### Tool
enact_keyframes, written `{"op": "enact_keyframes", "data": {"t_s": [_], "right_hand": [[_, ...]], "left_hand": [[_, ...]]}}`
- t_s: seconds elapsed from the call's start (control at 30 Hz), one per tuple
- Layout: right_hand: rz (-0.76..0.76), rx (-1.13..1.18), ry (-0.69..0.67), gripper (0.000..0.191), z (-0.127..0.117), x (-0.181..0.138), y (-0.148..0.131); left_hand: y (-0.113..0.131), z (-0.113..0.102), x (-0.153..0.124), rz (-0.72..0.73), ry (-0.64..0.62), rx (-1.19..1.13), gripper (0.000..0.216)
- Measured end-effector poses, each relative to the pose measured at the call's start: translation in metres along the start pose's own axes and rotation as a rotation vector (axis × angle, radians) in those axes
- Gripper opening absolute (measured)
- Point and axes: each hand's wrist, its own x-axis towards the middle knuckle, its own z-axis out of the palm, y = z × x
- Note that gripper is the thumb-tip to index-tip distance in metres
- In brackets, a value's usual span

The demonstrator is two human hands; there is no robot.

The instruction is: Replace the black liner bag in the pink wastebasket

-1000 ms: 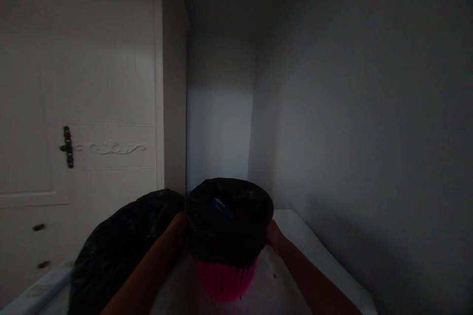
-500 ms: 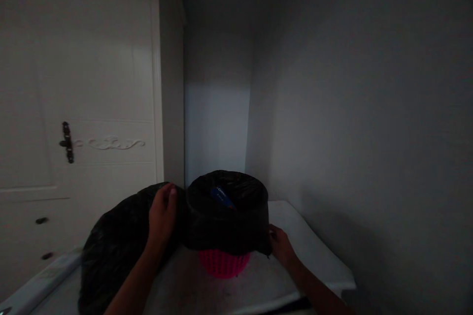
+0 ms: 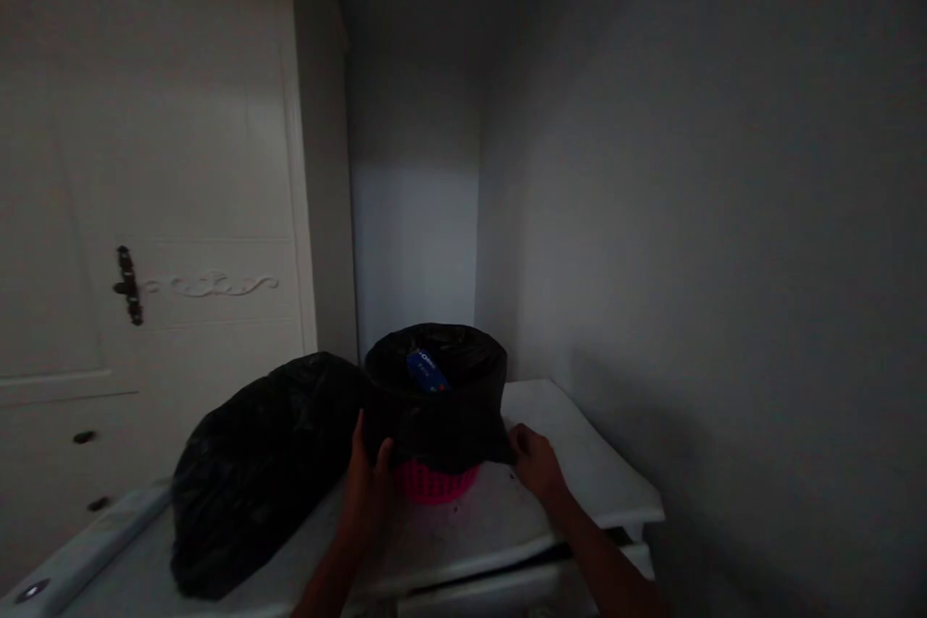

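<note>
A pink plastic basket (image 3: pixel 436 483) stands on a white surface, with a black garbage bag (image 3: pixel 456 425) lining it and folded down over its outside. Inside the bag's mouth lies a blue packet (image 3: pixel 427 370) with white lettering. At the bag's right lower edge, my right hand (image 3: pixel 537 465) pinches a pulled-out corner of the plastic. My left hand (image 3: pixel 368 488) is at the lower left side of the basket, thumb and fingers apart, close against the black plastic. A second, bulging black bag (image 3: pixel 267 473) lies to the left, beside the basket.
The white dresser top (image 3: pixel 579 463) carries the basket and both bags, with a dark gap under its front edge. A white wardrobe (image 3: pixel 210 174) with dark handles rises at the left. A grey wall (image 3: pixel 688 261) borders the right. The room is dim.
My left hand has come down from the bulging bag to the basket's lower left side. My right hand keeps its pinch on the bag's corner, now stretched outward. The view has shifted slightly.
</note>
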Motion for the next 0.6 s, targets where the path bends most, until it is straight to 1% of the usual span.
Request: {"op": "enact_keyframes", "data": {"t_s": [0.1,0.2,0.3,0.43,0.5,0.6], "right_hand": [[0.012,-0.155,-0.01,0.028,0.002,-0.002,-0.004],[0.01,-0.236,0.043,0.027,0.001,-0.002,-0.008],[0.037,-0.292,0.074,0.028,-0.001,-0.001,-0.01],[0.059,-0.389,0.073,0.04,-0.001,0.001,-0.011],[0.074,-0.442,0.037,0.045,0.0,0.0,-0.011],[0.059,-0.51,-0.013,0.054,0.001,-0.002,-0.014]], "left_hand": [[-0.017,0.006,-0.009,0.013,-0.064,-0.017,0.098],[-0.022,0.008,-0.012,0.017,-0.119,-0.05,0.102],[-0.015,0.005,-0.013,-0.071,-0.159,-0.106,0.104],[0.002,0.001,-0.018,-0.202,-0.218,-0.165,0.103],[0.006,0.001,-0.019,-0.216,-0.216,-0.174,0.098],[0.006,0.002,-0.019,-0.218,-0.203,-0.161,0.096]]}}
